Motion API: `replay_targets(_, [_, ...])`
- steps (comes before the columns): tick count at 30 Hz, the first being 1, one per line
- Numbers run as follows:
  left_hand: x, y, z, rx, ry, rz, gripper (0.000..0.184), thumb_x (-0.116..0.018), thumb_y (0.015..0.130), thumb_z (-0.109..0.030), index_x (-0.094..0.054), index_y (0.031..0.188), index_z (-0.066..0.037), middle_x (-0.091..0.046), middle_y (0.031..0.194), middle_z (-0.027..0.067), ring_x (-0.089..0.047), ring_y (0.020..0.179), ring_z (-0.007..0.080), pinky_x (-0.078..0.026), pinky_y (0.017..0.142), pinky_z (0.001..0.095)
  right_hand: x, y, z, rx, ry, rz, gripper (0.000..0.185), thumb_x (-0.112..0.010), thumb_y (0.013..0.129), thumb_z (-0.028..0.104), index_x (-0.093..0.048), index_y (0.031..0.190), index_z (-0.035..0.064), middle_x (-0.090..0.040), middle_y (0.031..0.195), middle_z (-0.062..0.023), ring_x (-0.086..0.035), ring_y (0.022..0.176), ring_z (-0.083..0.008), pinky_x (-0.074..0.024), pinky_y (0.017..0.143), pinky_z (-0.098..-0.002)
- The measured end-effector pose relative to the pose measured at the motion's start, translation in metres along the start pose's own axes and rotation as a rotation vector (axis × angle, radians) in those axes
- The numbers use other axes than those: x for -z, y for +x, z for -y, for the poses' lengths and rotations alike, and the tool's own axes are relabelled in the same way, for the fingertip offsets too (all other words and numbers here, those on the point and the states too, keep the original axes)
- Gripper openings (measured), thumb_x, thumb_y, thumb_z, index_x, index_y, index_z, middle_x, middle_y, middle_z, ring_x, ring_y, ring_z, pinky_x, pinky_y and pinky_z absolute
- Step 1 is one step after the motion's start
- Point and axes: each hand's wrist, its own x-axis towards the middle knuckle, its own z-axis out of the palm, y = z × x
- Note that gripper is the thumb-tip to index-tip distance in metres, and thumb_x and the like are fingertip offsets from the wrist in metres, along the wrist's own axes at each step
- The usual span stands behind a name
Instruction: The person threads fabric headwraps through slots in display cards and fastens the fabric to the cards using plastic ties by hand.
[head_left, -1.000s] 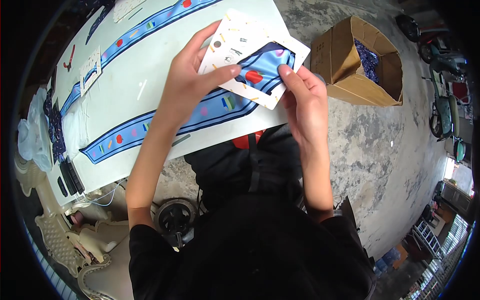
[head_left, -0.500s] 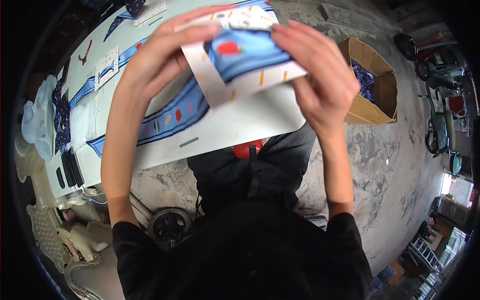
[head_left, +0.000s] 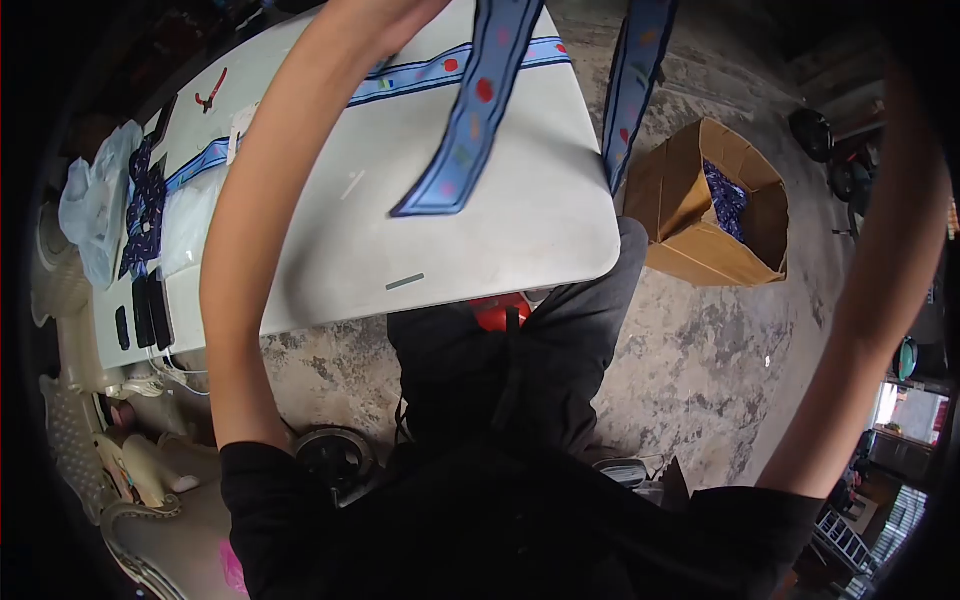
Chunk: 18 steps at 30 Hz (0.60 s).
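Note:
Both my arms reach up past the top of the view, and my hands are out of sight. A blue fabric strip with dark edges and a fruit print hangs from the top edge over the table. To its right another blue length hangs beyond the table's edge; whether the two join is hidden. A similar printed strip lies flat across the far part of the white table. Partly behind my left forearm is a white card by a further blue strip.
A cardboard box with dark patterned fabric stands on the floor to the right. Red-handled pliers, a clear plastic bag, navy fabric and black devices with cables are on the table's left side.
My hands have gone up and out of view, away from the table's middle. The card they held is no longer visible, and blue strip ends now hang down.

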Motion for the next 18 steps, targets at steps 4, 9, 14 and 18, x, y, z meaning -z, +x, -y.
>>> replay_targets(4, [-0.002,0.014,0.013,-0.070,-0.095,0.003,0.028,-0.063,0.099,-0.016,-0.063,0.122,0.001,-0.070,0.110,0.0042,-0.067,0.097,0.0124,-0.054,0.086,0.0275,0.013,0.006,-0.002,0.011,-0.033,0.049,0.013,-0.070,0.086,-0.001,-0.076,0.098,-0.0006,-0.072,0.075,-0.0073,-0.063,0.062,-0.0124,-0.0506,0.060,-0.0262])
replay_targets(9, [-0.007,0.017,0.024,-0.017,-0.135,-0.019,0.024,-0.063,0.101,-0.018,-0.066,0.119,-0.002,-0.071,0.104,0.0009,-0.067,0.090,0.0090,-0.055,0.080,0.0247,0.025,0.012,-0.004,0.029,-0.079,0.084,0.013,-0.069,0.087,0.000,-0.076,0.098,-0.0010,-0.072,0.074,-0.0082,-0.064,0.061,-0.0129,-0.0508,0.059,-0.0268])
replay_targets(14, [0.002,0.017,0.033,-0.014,-0.190,-0.065,0.016,-0.063,0.100,-0.017,-0.065,0.108,-0.003,-0.070,0.093,0.0015,-0.067,0.080,0.0095,-0.054,0.072,0.0245,0.028,0.021,-0.006,0.046,-0.089,0.089,0.013,-0.068,0.088,0.001,-0.076,0.097,-0.0014,-0.072,0.073,-0.0091,-0.064,0.060,-0.0134,-0.0510,0.058,-0.0274])
replay_targets(18, [0.025,0.001,0.036,-0.012,-0.212,0.061,0.019,-0.064,0.099,-0.023,-0.063,0.101,-0.004,-0.067,0.084,0.0034,-0.063,0.071,0.0123,-0.052,0.066,0.0268,0.036,0.037,-0.006,0.082,-0.110,0.067,0.013,-0.068,0.088,0.002,-0.077,0.097,-0.0018,-0.071,0.072,-0.0098,-0.065,0.060,-0.0139,-0.0512,0.057,-0.0279])
